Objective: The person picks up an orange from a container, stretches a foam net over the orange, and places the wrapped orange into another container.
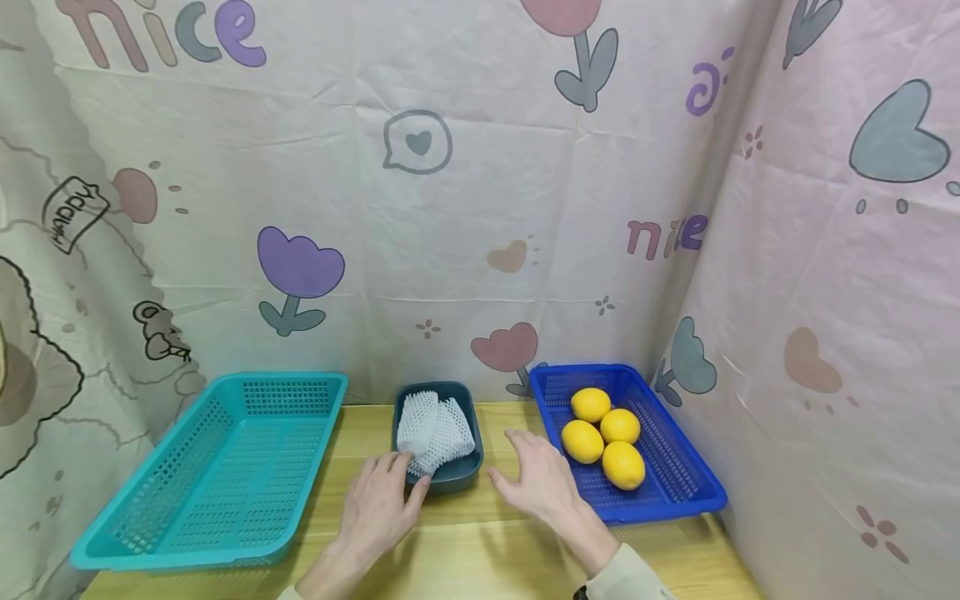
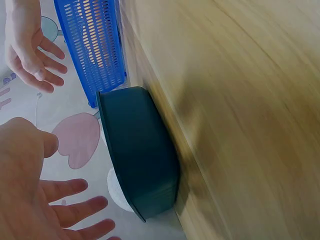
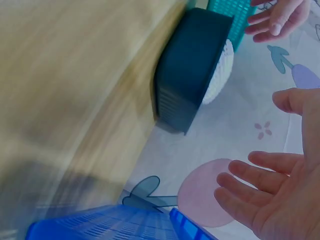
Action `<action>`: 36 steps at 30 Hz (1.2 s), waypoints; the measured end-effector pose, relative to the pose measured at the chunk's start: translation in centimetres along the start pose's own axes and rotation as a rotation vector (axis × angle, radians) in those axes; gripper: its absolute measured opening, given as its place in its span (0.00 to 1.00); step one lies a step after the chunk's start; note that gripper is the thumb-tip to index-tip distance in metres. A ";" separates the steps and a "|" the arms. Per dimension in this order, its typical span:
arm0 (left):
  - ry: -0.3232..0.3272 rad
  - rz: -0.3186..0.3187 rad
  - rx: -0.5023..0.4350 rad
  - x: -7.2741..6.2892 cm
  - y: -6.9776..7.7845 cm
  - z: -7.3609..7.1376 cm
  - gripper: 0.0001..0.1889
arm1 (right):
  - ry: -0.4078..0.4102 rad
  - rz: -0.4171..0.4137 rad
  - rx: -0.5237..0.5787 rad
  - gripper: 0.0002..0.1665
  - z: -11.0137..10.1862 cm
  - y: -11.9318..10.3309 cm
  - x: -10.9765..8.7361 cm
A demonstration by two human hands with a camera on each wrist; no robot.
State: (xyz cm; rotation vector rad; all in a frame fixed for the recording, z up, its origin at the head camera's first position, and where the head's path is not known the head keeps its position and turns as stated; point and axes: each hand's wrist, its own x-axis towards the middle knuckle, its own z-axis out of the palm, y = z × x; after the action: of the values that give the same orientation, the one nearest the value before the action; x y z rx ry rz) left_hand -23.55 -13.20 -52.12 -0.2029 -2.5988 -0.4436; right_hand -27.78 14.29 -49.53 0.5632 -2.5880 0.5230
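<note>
A small dark teal bin (image 1: 455,483) stands on the table, holding white foam net sleeves (image 1: 437,433). My left hand (image 1: 377,500) is just in front of the bin's near left corner, its fingers spread and holding nothing. In the left wrist view, my left hand's (image 2: 30,185) fingers are apart from the bin (image 2: 140,145). My right hand (image 1: 542,482) hovers between the bin and the blue basket (image 1: 675,500), its fingers loosely extended. Nothing is in my right hand (image 3: 280,185) in the right wrist view. Several yellow lemons (image 1: 621,465) lie together in the blue basket.
A large turquoise basket (image 1: 217,483) sits on the left of the wooden table (image 1: 450,558), with nothing visible inside. A patterned cloth (image 1: 450,250) hangs behind the table and along both sides. The blue basket stands close to the cloth on the right.
</note>
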 end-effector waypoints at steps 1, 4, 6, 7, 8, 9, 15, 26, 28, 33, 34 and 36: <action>-0.005 -0.002 -0.007 0.0 0.1 -0.1 0.24 | 0.012 -0.002 0.001 0.37 -0.1 0.1 0.1; -0.018 -0.011 -0.026 0.1 0.3 -0.1 0.24 | 0.038 0.002 -0.002 0.34 -0.5 0.2 0.5; -0.022 -0.018 -0.032 0.1 0.5 0.0 0.24 | 0.053 0.007 -0.009 0.32 -0.7 0.3 0.6; -0.020 -0.016 -0.035 0.1 0.5 0.0 0.23 | 0.058 0.011 -0.013 0.32 -0.8 0.4 0.7; -0.019 -0.014 -0.036 0.1 0.5 0.1 0.23 | 0.062 0.015 -0.015 0.31 -0.8 0.5 0.7; -0.019 -0.013 -0.038 0.2 0.6 0.1 0.23 | 0.066 0.019 -0.018 0.31 -0.8 0.6 0.8; -0.016 -0.002 -0.054 0.4 0.9 0.2 0.22 | 0.073 0.048 -0.034 0.30 -1.2 1.4 1.0; -0.024 0.032 -0.085 1.4 2.0 0.4 0.21 | 0.121 0.068 -0.070 0.27 -2.2 3.0 1.5; -0.031 0.036 -0.089 1.7 2.2 0.5 0.21 | 0.133 0.064 -0.085 0.26 -2.3 3.4 1.5; -0.049 0.041 -0.101 2.3 2.8 0.7 0.21 | 0.127 0.078 -0.086 0.27 -2.5 4.5 1.5; -0.056 0.039 -0.105 2.4 2.9 0.7 0.22 | 0.123 0.085 -0.080 0.27 -2.6 4.6 1.5; -0.070 0.036 -0.112 2.5 3.2 0.8 0.22 | 0.117 0.098 -0.075 0.27 -2.8 5.0 1.5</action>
State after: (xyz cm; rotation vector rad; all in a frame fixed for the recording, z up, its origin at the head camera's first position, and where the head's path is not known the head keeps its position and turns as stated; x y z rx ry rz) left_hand -25.42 -9.77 -50.68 -0.3077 -2.6356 -0.5799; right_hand -30.41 19.24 -47.79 0.3708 -2.5214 0.4736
